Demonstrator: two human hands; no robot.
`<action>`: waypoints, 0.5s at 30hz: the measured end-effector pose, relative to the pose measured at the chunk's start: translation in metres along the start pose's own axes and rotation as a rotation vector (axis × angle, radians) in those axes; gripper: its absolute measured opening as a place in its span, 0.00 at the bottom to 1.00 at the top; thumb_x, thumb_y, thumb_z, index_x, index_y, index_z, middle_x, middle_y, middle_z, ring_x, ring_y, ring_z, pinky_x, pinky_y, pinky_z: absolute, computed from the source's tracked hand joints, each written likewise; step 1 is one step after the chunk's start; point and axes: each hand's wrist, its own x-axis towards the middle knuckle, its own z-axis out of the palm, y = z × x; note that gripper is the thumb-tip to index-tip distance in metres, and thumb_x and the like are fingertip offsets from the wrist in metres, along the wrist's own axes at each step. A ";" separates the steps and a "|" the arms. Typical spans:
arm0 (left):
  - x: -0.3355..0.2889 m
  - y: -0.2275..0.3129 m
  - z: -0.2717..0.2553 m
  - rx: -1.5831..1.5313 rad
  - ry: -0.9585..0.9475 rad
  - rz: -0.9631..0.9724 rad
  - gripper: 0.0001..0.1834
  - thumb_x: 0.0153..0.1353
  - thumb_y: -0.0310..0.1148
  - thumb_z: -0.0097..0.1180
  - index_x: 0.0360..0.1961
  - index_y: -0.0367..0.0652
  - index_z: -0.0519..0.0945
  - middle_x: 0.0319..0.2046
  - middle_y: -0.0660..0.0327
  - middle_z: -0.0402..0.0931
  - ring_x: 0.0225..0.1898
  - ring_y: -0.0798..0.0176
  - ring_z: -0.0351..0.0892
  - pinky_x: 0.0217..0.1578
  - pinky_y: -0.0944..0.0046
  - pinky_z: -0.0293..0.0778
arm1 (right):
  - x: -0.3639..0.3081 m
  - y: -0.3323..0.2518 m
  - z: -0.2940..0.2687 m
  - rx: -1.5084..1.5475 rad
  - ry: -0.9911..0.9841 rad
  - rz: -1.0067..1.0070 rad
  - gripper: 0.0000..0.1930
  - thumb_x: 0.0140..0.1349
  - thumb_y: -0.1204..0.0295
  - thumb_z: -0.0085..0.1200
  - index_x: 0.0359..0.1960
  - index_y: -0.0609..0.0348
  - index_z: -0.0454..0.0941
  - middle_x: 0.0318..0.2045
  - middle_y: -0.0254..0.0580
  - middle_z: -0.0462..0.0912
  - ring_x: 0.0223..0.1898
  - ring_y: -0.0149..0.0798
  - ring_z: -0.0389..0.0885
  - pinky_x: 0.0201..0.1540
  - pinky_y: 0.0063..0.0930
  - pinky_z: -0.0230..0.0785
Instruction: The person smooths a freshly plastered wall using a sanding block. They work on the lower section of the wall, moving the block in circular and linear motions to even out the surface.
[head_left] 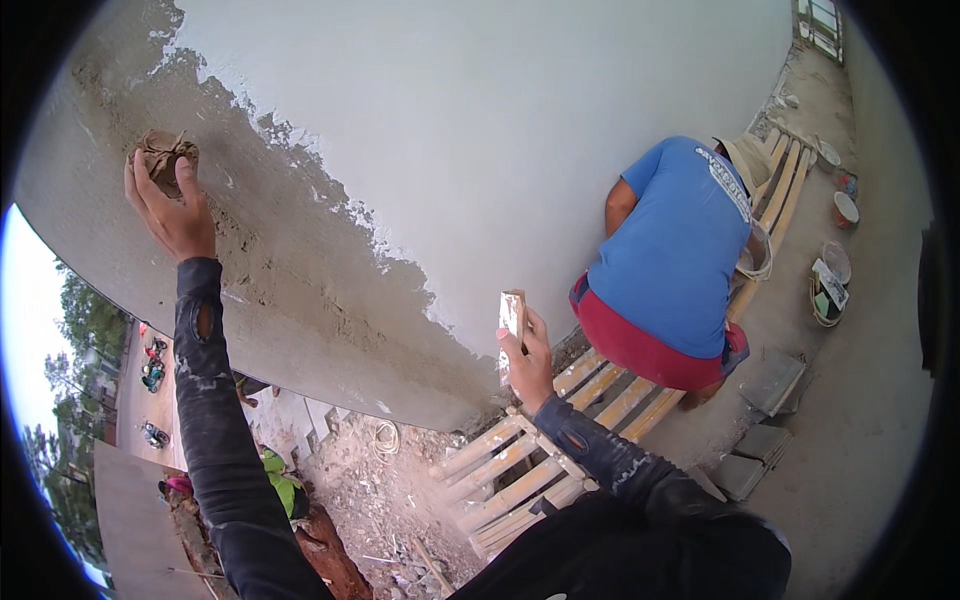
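Observation:
My left hand (pixel 178 212), at the upper left, has its fingers around a brown crumpled wad (pixel 165 158) against the bare grey-brown plaster of the wall (pixel 225 190). What the wad is made of I cannot make out. Low at the middle, my right hand (pixel 528 362) grips a narrow, flat, wood-coloured piece smeared with white (pixel 512 325), held upright in front of the wall. A ragged edge divides the wall's smooth white coat (pixel 480 150) from the darker plaster.
A co-worker in a blue shirt (pixel 670 260) crouches on a bamboo platform (pixel 500 465) at the right. Buckets (pixel 845 208) and grey slabs (pixel 772 380) lie along the walkway. Rubble (pixel 370 490) and a person in bright green (pixel 282 482) are below; motorbikes (pixel 153 370) stand far left.

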 end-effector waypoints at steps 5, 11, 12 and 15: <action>-0.016 -0.066 0.047 0.148 0.097 -0.138 0.35 0.65 0.55 0.48 0.65 0.44 0.61 0.65 0.47 0.57 0.67 0.44 0.58 0.64 0.48 0.60 | 0.052 0.024 0.041 -0.159 0.022 -0.199 0.24 0.67 0.59 0.52 0.50 0.72 0.76 0.62 0.54 0.61 0.60 0.48 0.66 0.60 0.37 0.61; -0.019 -0.046 0.054 0.186 0.165 0.091 0.31 0.66 0.56 0.46 0.65 0.52 0.60 0.65 0.49 0.57 0.68 0.46 0.56 0.66 0.48 0.57 | 0.131 0.052 0.093 -0.263 0.113 -0.350 0.24 0.65 0.60 0.53 0.51 0.72 0.76 0.67 0.62 0.53 0.66 0.59 0.54 0.64 0.50 0.54; -0.016 -0.047 0.053 0.210 0.179 0.106 0.28 0.68 0.53 0.45 0.64 0.54 0.62 0.65 0.49 0.59 0.67 0.46 0.58 0.66 0.48 0.57 | 0.142 0.053 0.105 -0.281 0.142 -0.408 0.25 0.65 0.60 0.53 0.54 0.72 0.75 0.67 0.63 0.52 0.66 0.59 0.54 0.64 0.52 0.53; -0.014 -0.064 0.051 0.290 0.118 0.176 0.25 0.70 0.50 0.44 0.64 0.54 0.65 0.64 0.51 0.62 0.66 0.48 0.61 0.65 0.49 0.58 | 0.168 0.071 0.129 -0.378 0.207 -0.475 0.30 0.67 0.56 0.50 0.63 0.67 0.68 0.71 0.63 0.45 0.70 0.63 0.45 0.67 0.61 0.41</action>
